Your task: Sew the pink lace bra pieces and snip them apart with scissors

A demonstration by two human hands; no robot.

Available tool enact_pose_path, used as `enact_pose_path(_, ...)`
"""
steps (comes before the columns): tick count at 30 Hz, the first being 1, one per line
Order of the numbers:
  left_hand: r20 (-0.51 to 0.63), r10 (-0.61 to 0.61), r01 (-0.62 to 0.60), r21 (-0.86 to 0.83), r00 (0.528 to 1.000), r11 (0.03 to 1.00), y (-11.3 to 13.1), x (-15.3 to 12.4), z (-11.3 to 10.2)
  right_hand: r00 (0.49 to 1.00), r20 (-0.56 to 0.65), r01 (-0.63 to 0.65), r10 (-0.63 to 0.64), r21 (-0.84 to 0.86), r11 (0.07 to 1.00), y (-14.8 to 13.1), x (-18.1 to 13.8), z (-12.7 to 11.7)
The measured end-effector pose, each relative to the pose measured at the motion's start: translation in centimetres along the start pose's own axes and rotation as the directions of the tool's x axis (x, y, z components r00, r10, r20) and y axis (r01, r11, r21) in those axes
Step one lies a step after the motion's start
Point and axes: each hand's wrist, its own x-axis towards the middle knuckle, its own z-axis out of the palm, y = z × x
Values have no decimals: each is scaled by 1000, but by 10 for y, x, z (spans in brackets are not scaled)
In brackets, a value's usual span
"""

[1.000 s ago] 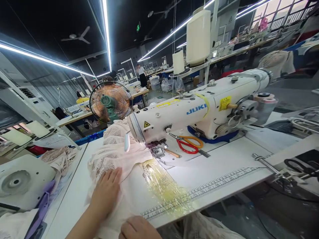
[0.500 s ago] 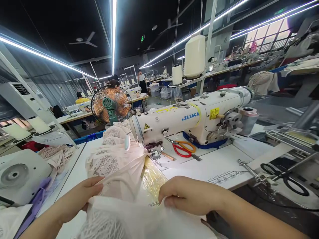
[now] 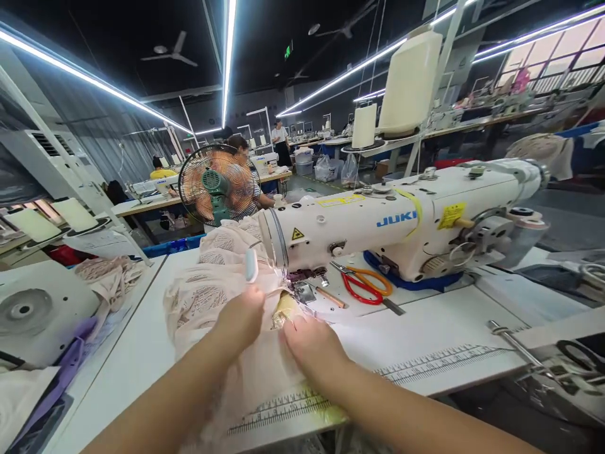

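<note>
Work surface: white table [image 3: 425,328], flat, with a printed ruler [image 3: 425,362] along its near edge. Open room lies right of the hands, between ruler and machine base; the left side is crowded by fabric, and a seam separates it from a neighbouring table [image 3: 28,315].

Fabric [image 3: 212,296]: pale pink, part plain, part openwork lace, soft and heaped. It lies on the table left of the needle, running under the presser foot [image 3: 305,291] and off the near edge, where it is cut off from view.

Left hand [image 3: 241,315]: palm down, fingers curled, pressing the fabric just left of the foot. Right hand [image 3: 312,340]: flat on the fabric in front of the foot, fingers extended, not clenched; whether either pinches a fold cannot be told. A glossy yellowish patch [image 3: 286,309] shows between the hands.

Machine [image 3: 401,221]: white, rounded arm, marked JUKI. The needle is hard to make out behind the foot.

Scissors [image 3: 366,285]: red and orange handles, under the arm, well clear of the hands.

Fan [image 3: 217,183]: round wire cage, behind the fabric, partly hiding a seated person.

Cones [image 3: 409,82]: cream thread, upright behind the machine.
</note>
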Motion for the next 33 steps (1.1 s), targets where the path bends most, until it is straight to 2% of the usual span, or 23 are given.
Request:
enact_pose_path(2,-16,79,-80,-65,997,995,20,18,16,1000,-10,8,-9,-24,1000,-4,-7,8)
enact_pose_path(4,-51,98,-103,-112,994,988,27,37,32,999,-23,31,-32,-43,999,-9,-16,17)
enact_pose_path(8,-115,-21,0,-175,993,984,19,68,53,986,-65,152,-153,-16,988,-10,-23,34)
enact_pose_path(12,-81,-123,103,-218,989,970,10,94,58,948,-32,319,-317,111,941,4,-11,37)
enact_pose_path(15,-67,-114,95,-242,991,965,9,103,52,902,35,412,-431,230,882,17,4,27)
enact_pose_path(18,-92,-36,11,-259,995,966,9,90,42,863,54,465,-502,302,832,27,14,18)
enact_pose_path(21,-80,114,-131,-266,990,955,8,56,38,847,22,496,-530,324,806,31,18,18)
enact_pose_path(23,-83,300,-311,-309,950,899,6,32,42,857,6,485,-516,330,810,32,16,20)
enact_pose_path(25,-149,442,-465,-352,884,812,3,15,53,875,4,456,-485,333,825,32,13,22)
enact_pose_path(27,-224,467,-518,-354,855,779,1,7,65,898,0,414,-440,339,845,33,6,21)
enact_pose_path(29,-255,447,-512,-325,857,795,0,7,75,912,-20,391,-409,346,853,35,-4,19)
enact_pose_path(33,-313,456,-538,-267,833,800,0,15,83,925,-116,380,-361,291,878,44,-25,18)
